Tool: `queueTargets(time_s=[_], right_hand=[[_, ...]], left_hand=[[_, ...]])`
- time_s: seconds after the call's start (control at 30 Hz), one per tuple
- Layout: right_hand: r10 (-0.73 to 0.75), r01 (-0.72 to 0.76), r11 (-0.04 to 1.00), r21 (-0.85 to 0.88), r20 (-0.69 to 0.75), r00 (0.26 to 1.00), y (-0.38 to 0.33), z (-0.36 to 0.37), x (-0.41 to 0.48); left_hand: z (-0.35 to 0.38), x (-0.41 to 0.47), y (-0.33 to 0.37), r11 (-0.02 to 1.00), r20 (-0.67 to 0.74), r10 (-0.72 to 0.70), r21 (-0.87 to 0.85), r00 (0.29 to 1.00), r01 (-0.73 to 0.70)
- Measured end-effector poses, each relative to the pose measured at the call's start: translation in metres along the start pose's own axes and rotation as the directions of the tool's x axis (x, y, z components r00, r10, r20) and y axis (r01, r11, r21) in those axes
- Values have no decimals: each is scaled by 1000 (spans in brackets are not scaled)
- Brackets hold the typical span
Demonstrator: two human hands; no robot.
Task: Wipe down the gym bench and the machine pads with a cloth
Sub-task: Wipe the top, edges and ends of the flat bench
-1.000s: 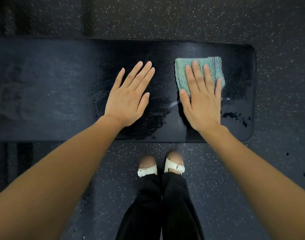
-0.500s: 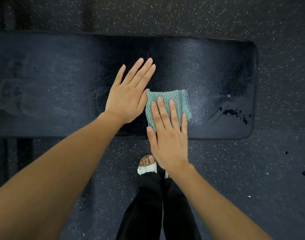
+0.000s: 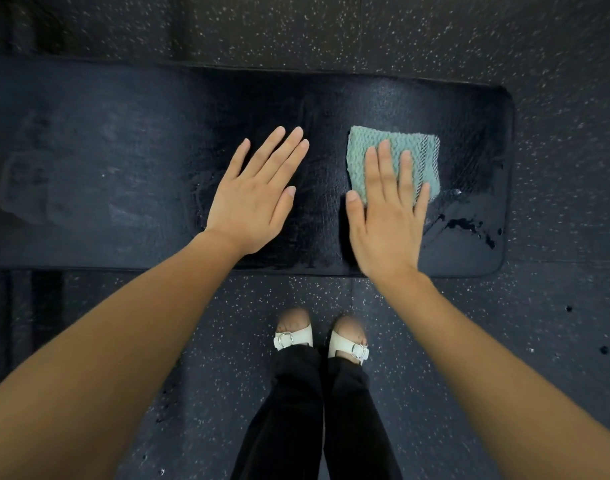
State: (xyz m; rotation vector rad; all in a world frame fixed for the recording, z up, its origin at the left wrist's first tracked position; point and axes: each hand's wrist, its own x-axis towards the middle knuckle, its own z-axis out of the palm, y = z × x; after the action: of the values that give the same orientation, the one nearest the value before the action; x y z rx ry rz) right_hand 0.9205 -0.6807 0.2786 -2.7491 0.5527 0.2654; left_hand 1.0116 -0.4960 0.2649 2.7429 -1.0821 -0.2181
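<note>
Since half a second ago the teal cloth (image 3: 414, 143) has slid away from the near edge of the black bench (image 3: 123, 150) and from my left hand (image 3: 251, 202), out toward the bench's right end. It lies folded and flat on the bench's far half. My right hand (image 3: 386, 220) presses it down with straight, slightly spread fingers, the thumb off the cloth on the bench. My left hand rests flat at the bench's middle, fingers straight, holding nothing. Wet streaks (image 3: 469, 225) shine by the bench's right end. Below its near edge, my white sandals (image 3: 293, 337) stand on the speckled floor (image 3: 435, 29).
</note>
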Motion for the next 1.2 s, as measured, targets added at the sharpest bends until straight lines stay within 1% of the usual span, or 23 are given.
queueTargets(time_s=[0.07,0.23,0.3,0.4,0.43,0.5,0.6,0.67,0.83,0.9,0.97,1.07,1.13,1.2], right_hand=[[9,-9,1000,3,5,1000,-16,6,-13],[-131,130,991,20,48,990,-57,29,-61],[-161,160,987,20,56,985,-53,31,-65],[-231,232,973,-13,80,970,-28,25,-61],[-232,235,972,-20,84,969,-17,22,-60],[-183,186,982,-29,80,980,5,15,-56],[-67,70,996,-50,74,995,38,2,-53],[-18,20,999,-46,56,998,48,-4,-52],[109,-107,991,80,-16,994,12,8,-55],[125,-123,988,97,-17,992,-5,14,-56],[75,-74,994,74,-3,997,-24,21,-59],[-73,73,997,28,15,997,-54,33,-68],[-138,138,990,12,23,990,-57,36,-72],[-192,192,981,10,38,981,-44,35,-74]], left_hand=[[1,-1,0,1000,0,2,6,1000,-2],[3,-3,-1,1000,-5,1,24,1000,-1],[3,-4,-2,1000,0,6,18,1000,-6],[2,-6,-1,1000,-5,7,15,1000,-7],[1,-7,-1,1000,-2,6,14,1000,-6],[1,-7,-1,1000,8,2,16,1000,-2],[0,-7,-1,1000,23,-4,18,1000,3],[1,-7,-1,1000,27,-7,18,1000,7],[0,-7,0,1000,18,-2,18,1000,2],[0,-8,0,1000,15,-6,20,1000,6],[1,-8,0,1000,13,-8,25,1000,8],[1,-7,0,1000,15,-10,29,1000,10],[1,-6,0,1000,16,-11,26,1000,11],[1,-6,2,1000,15,-18,19,1000,18]])
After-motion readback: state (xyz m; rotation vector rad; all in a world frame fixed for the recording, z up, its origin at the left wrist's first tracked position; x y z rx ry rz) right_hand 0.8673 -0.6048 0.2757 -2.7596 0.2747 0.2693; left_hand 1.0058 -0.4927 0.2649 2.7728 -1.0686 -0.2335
